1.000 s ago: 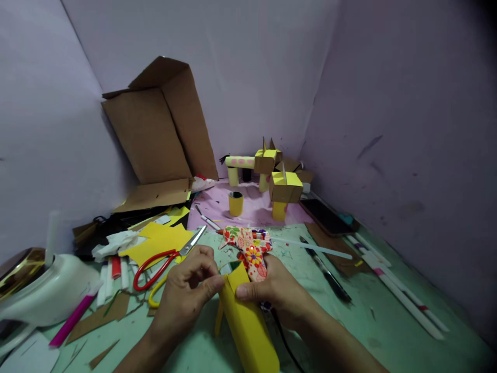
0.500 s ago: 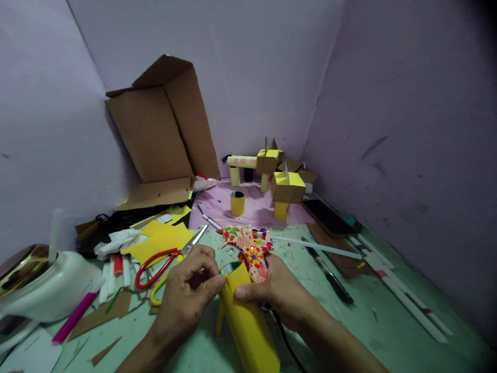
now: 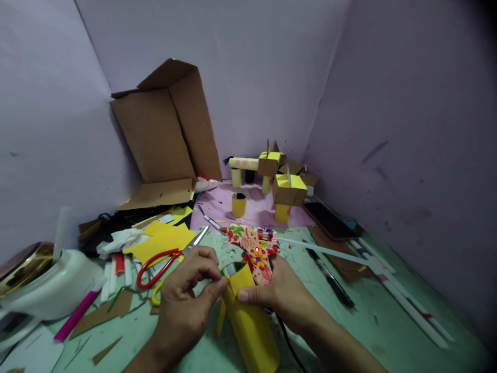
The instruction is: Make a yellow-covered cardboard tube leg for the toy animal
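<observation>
A tube wrapped in yellow paper (image 3: 250,326) lies low in the middle of the head view, its far end pointing away from me. My left hand (image 3: 186,298) pinches the paper flap at that far end, fingers curled shut. From the other side my right hand (image 3: 277,295) grips the tube, thumb pressed on the yellow paper. A flower-patterned glue gun (image 3: 254,247) with a small red light lies on the green table just beyond my right hand, its black cord running under my wrist.
Red-handled scissors (image 3: 163,260), yellow paper sheets (image 3: 161,239) and cardboard scraps lie to the left. A white object (image 3: 50,285) sits far left. Brown cardboard (image 3: 166,124) leans on the back wall. Yellow box-and-tube figures (image 3: 285,191) stand on pink paper. White sticks and a dark phone (image 3: 328,220) lie right.
My hands and the yellow tube stay almost where they were, the left fingers shifting slightly on the flap. The view has drifted a little, so everything sits slightly to the right.
</observation>
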### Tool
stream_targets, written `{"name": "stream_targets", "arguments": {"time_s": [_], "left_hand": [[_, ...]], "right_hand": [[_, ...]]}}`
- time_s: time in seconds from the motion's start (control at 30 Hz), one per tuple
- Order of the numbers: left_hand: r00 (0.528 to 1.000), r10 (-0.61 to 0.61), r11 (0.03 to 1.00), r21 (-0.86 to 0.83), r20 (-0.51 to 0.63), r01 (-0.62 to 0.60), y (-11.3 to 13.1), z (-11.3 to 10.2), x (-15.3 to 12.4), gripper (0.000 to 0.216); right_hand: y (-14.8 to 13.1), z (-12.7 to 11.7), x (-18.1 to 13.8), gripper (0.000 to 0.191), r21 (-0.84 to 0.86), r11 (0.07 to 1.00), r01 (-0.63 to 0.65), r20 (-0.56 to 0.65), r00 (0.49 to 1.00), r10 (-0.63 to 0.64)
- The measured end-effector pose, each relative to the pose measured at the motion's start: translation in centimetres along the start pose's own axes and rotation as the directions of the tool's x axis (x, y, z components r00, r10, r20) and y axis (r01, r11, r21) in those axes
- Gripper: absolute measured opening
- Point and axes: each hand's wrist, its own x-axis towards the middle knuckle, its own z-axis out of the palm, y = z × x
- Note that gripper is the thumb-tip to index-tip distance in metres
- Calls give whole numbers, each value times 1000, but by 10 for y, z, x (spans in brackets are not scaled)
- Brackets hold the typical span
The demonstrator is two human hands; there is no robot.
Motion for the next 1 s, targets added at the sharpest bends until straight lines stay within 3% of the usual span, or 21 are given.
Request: {"name": "stream_targets", "arguments": {"time_s": [0.23, 0.6, 0.8, 0.93, 1.0], "left_hand": [[992, 125, 983, 131, 32, -128, -2, -4, 0, 16], [978, 170, 952, 237, 125, -195, -2, -8, 2, 14], [985, 85, 967, 228, 147, -118, -5, -9, 2, 7], [996, -24, 996, 90, 88, 16, -10, -9, -1, 36], [996, -60, 998, 19, 66, 59, -13, -9, -2, 32]], "right_hand": [[-1, 1, -1, 50, -21, 999, 40, 23, 999, -39], [-1, 2, -1, 48, -5, 999, 43, 12, 999, -43], [2, -2, 0, 46, 3, 999, 50, 40, 998, -50], [7, -7, 3, 46, 79, 994, 75, 78, 994, -82], [8, -8, 4, 46, 99, 991, 91, 58, 994, -97]]}}
